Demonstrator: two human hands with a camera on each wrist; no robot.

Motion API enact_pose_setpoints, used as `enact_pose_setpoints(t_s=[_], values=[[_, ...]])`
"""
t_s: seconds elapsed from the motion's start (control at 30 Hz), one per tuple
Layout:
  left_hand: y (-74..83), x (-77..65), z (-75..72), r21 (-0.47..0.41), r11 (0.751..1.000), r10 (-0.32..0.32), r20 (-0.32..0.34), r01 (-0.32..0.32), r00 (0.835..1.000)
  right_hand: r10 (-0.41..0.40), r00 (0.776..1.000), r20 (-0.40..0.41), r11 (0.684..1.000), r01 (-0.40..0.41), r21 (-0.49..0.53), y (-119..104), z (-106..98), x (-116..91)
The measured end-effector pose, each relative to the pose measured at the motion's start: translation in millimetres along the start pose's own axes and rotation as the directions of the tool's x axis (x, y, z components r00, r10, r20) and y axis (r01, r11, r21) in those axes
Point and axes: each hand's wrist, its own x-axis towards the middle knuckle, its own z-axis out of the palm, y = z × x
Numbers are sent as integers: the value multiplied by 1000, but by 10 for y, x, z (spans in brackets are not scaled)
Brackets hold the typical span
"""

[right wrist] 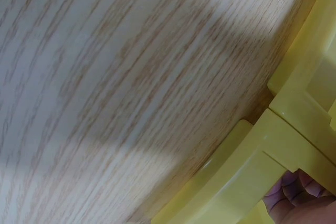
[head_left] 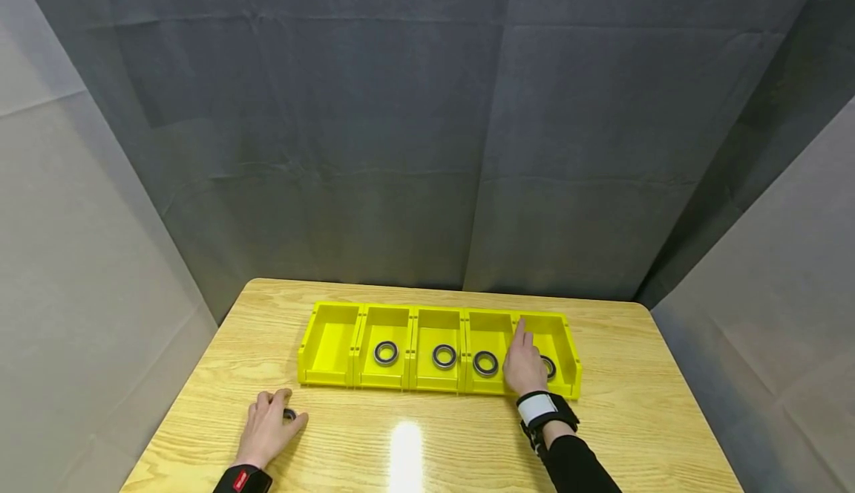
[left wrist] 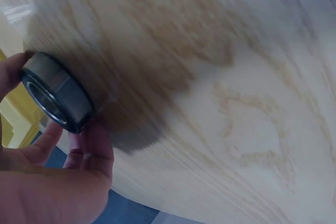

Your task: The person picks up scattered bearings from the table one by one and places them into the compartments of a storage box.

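My left hand pinches a ball bearing between thumb and fingers at the table's front left. The bearing is tilted on edge, its dark seals and steel outer ring showing in the left wrist view. At the right end of a row of yellow bins, my right hand reaches over the divider, index finger extended. Beside it, a bearing lies partly hidden in the rightmost bin. More bearings lie flat in bins to the left: one bearing, another bearing and a further bearing.
The leftmost bin shows only its yellow floor. The bins stand near the back of a wooden table. Dark grey cloth hangs behind, with light panels at the sides.
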Motion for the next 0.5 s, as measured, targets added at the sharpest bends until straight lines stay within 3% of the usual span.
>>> enact_pose_setpoints(t_s=[0.3, 0.5], values=[[33, -32, -60, -3, 999, -49, 60, 49, 997, 7, 1000, 13, 1000, -7, 0, 6, 3, -4], [44, -42, -87, 20, 999, -50, 57, 48, 997, 1, 1000, 14, 1000, -1, -1, 5, -1, -4]])
